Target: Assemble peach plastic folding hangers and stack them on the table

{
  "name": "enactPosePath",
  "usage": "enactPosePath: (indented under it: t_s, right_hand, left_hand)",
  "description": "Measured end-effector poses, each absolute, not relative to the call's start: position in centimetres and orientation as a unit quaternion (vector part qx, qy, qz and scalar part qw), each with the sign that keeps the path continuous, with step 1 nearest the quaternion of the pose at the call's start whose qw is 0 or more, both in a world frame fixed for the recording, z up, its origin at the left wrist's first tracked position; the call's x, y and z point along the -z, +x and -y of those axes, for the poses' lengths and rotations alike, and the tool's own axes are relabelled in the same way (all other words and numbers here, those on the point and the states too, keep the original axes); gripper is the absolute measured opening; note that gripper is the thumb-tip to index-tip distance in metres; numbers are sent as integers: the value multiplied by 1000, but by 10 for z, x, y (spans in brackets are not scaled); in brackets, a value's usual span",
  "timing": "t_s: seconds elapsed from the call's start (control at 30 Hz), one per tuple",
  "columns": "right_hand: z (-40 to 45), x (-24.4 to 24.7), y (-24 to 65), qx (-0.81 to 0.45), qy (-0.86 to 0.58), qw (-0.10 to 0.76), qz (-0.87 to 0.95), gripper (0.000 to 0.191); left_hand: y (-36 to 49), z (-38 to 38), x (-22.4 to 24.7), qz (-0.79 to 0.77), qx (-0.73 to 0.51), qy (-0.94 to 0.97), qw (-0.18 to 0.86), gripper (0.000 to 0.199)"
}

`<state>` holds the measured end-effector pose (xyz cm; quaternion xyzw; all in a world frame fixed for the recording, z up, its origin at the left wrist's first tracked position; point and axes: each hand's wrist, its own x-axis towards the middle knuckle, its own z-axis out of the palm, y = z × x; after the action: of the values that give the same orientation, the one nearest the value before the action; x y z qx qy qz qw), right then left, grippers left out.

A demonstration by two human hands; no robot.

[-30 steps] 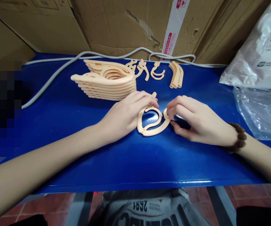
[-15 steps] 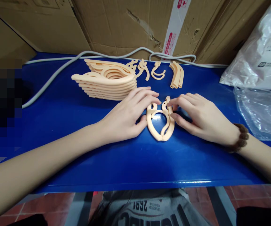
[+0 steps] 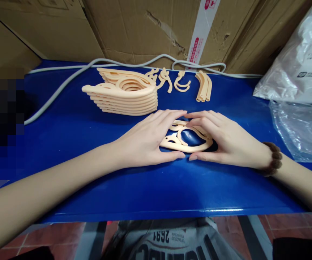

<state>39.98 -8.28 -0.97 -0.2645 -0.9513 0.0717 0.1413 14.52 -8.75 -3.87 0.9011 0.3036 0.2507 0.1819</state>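
A beige plastic folding hanger (image 3: 188, 148) lies flat and folded on the blue table (image 3: 156, 191), its narrow end to the right. My left hand (image 3: 145, 139) curves round its left end, thumb along the near side and fingers over the far side. From the right, my right hand (image 3: 223, 137) is wrapped about the other end, with its thumb near the left thumb and its fingertips at the far edge. Parts of the hanger are hidden under both hands. Behind my left hand stands a stack of similar beige hanger pieces (image 3: 125, 103).
Beige hooks (image 3: 182, 85) and several curved bars (image 3: 204, 86) lie toward the back. A white cable (image 3: 63, 86) runs along the rear, before cardboard boxes (image 3: 134, 32). Plastic bags (image 3: 288, 76) lie at the right. The table's front edge (image 3: 156, 215) is close to my body.
The hanger has turned from pointing toward me to lying sideways. Both hands have moved in around it, with thumbs now at its near side.
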Motion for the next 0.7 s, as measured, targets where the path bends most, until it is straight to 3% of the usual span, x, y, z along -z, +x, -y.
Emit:
enactPosePath:
  t_s: [0.2,0.4,0.7]
  right_hand:
    - [83,2,401,-91,-320,204,921,44]
    - [77,3,406,-101,-362,224,899,37]
    - [77,1,412,-151,-332,235,901,29]
  left_hand:
    - [146,88,36,-321,-226,906,157,89]
    - [146,93,24,-319,-203,918,118,84]
    - [117,92,-44,-322,-224,919,30,78]
